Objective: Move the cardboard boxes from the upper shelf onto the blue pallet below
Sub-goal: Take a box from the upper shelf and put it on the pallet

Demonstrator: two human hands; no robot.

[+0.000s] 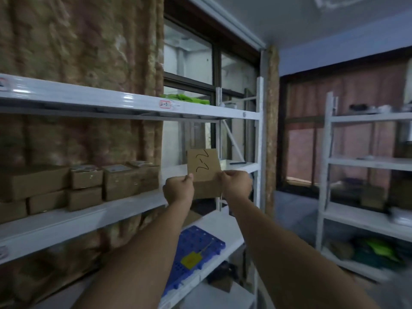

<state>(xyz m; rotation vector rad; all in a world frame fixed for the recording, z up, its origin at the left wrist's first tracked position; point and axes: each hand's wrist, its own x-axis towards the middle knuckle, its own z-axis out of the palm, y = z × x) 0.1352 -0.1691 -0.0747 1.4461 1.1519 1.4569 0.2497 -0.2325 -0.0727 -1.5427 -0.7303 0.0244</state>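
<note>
1. Cardboard is what we grip: our left hand (pixel 178 188) and right hand (pixel 237 184) are both closed on one small cardboard box (pixel 204 172), each pinching a side edge between thumb and fingers.
2. We hold the box in the air at arm's length, in front of the middle shelf (pixel 78 221) of the white rack, near its right end. Its upper face tilts toward us and bears a black handwritten scrawl.
3. To our left, on that same shelf, the other cardboard boxes (pixel 84 186) stand in a row, some stacked two high, a few with pale labels on top.
4. Below our forearms, one level down, the blue pallet (pixel 200 244) lies flat on the lower shelf, with a yellow tag (pixel 190 260) resting on it.
5. Above the held box, the top shelf (pixel 133 102) carries a small red-edged label (pixel 165 105) on its front beam and something bright green (pixel 185 98) at the back.
6. Behind the rack we see a brownish curtain (pixel 78 41) and a dark-framed window (pixel 211 63).
7. Well to our right, a second white rack (pixel 325 152) holds blurred items we cannot identify.
</note>
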